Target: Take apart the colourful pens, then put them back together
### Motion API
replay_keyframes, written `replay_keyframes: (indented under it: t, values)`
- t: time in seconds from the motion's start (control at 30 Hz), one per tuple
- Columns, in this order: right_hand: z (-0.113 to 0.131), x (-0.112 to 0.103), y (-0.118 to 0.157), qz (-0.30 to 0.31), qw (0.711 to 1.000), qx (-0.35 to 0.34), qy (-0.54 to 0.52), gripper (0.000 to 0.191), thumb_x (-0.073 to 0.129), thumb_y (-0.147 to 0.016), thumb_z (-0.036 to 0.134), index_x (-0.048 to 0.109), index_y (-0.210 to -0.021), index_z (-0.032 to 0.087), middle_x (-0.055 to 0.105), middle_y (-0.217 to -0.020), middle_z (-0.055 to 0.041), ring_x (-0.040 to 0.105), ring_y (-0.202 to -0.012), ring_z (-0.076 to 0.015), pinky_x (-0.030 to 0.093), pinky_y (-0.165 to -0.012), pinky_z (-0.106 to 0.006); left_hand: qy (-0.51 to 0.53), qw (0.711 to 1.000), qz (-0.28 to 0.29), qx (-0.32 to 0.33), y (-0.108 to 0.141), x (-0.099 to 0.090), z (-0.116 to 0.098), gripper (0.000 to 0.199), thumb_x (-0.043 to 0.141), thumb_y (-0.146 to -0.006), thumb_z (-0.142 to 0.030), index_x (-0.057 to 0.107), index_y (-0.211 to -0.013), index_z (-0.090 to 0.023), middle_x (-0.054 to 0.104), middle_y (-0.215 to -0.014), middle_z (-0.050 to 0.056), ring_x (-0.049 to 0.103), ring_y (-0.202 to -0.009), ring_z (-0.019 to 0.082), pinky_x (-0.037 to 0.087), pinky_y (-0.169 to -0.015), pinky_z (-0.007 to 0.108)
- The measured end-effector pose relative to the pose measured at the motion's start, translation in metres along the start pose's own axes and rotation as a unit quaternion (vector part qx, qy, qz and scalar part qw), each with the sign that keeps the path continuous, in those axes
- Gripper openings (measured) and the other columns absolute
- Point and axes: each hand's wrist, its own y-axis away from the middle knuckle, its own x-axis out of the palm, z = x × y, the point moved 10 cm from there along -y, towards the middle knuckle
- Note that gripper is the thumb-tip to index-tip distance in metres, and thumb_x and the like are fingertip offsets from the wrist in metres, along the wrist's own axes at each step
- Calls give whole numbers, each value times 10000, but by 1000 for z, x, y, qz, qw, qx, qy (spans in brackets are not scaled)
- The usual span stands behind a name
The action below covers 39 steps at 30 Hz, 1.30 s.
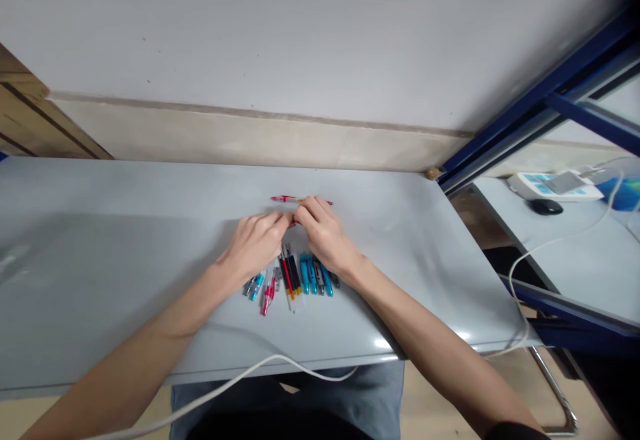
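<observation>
My left hand [256,239] and my right hand [324,232] meet over the table, fingertips pinched together. Between them shows a bit of a red pen part [293,225], mostly covered by the fingers. Just beyond the hands lies a red pen [284,198], its right portion partly behind my right hand. Below the hands, pen parts are laid out in groups. Clear barrels with red grips [269,297] and blue ones [257,285] are on the left. Red and black refills [291,275] lie in the middle, and several blue and grey pen pieces [315,275] on the right.
The grey table [125,253] backs onto a wall. A white cable [240,380] runs across the front edge. At the right are a blue metal frame [500,113], a black mouse [546,207] and a white device [557,185] on another surface.
</observation>
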Motion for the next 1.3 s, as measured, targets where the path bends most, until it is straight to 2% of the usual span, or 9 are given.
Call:
replay_keyframes:
  t: [0.13, 0.23, 0.4, 0.6, 0.8, 0.9, 1.03, 1.17, 1.3]
  values:
    - [-2, -1, -3, 10, 1000, 7, -3, 215, 425, -1071, 204, 601, -1192, 176, 625, -1099, -125, 505, -974, -249, 436, -860, -384, 11, 1000, -16, -6, 0, -8, 5, 364, 432, -883, -19, 669, -1097, -193, 750, -1018, 89, 719, -902, 248, 474, -696, 307]
    - [-1, 4, -2, 34, 999, -4, 25, 243, 419, -1085, 273, 634, -1140, 172, 672, -1048, -120, 533, -979, -256, 412, -875, -391, 18, 999, -47, 9, 1, -16, 4, 361, 420, -881, -13, 677, -1057, -193, 752, -1020, 84, 706, -943, 248, 469, -722, 314]
    - [3, 8, 3, 18, 996, -30, 85, 269, 405, -1049, 109, 651, -967, 180, 682, -909, -93, 539, -902, -249, 364, -828, -381, 0, 997, -79, 9, 2, -22, 0, 314, 438, -849, -5, 676, -951, -183, 756, -976, 82, 697, -976, 262, 457, -719, 334]
    - [-12, -7, 4, -36, 992, 21, 120, 319, 391, -981, 9, 647, -999, 200, 671, -866, -95, 510, -867, -272, 342, -780, -387, 10, 997, -54, -55, 5, -19, 14, 266, 450, -910, -92, 686, -957, -207, 788, -961, 66, 733, -844, 266, 388, -619, 335]
    - [-1, 4, 0, 26, 993, 2, 115, 326, 366, -979, 13, 641, -1044, 175, 657, -959, -131, 492, -925, -295, 360, -809, -410, 27, 997, -61, -41, 5, -21, 12, 318, 402, -1053, -376, 683, -1137, -250, 788, -966, 65, 727, -808, 233, 388, -641, 305]
    - [3, 6, 0, 31, 996, -8, 89, 272, 376, -1029, 91, 627, -1098, 167, 653, -987, -128, 491, -917, -279, 375, -804, -394, 26, 998, -60, -26, 4, -20, 10, 298, 398, -1039, -258, 694, -1073, -239, 773, -979, 59, 721, -850, 223, 386, -634, 300]
    - [-1, 4, 2, 27, 995, -9, 98, 244, 390, -1071, 177, 633, -1087, 189, 638, -922, -95, 483, -873, -250, 380, -789, -372, 16, 998, -64, -14, 3, -20, 9, 310, 432, -920, -69, 682, -1019, -223, 753, -977, 53, 708, -913, 225, 372, -611, 302]
    - [-5, 4, 2, 34, 997, -9, 66, 304, 351, -1060, 108, 642, -1043, 194, 606, -943, -89, 478, -872, -226, 397, -783, -347, 26, 998, -58, -28, 2, -18, 11, 329, 432, -894, -46, 687, -992, -230, 756, -978, 51, 707, -888, 229, 384, -608, 309]
    - [-17, -3, 0, 7, 1000, 12, 4, 275, 385, -1065, 173, 641, -969, 199, 582, -898, -76, 486, -845, -219, 410, -761, -335, 42, 995, -71, -54, 2, -20, 21, 335, 444, -888, -55, 701, -992, -245, 772, -1032, 36, 715, -883, 241, 384, -606, 322]
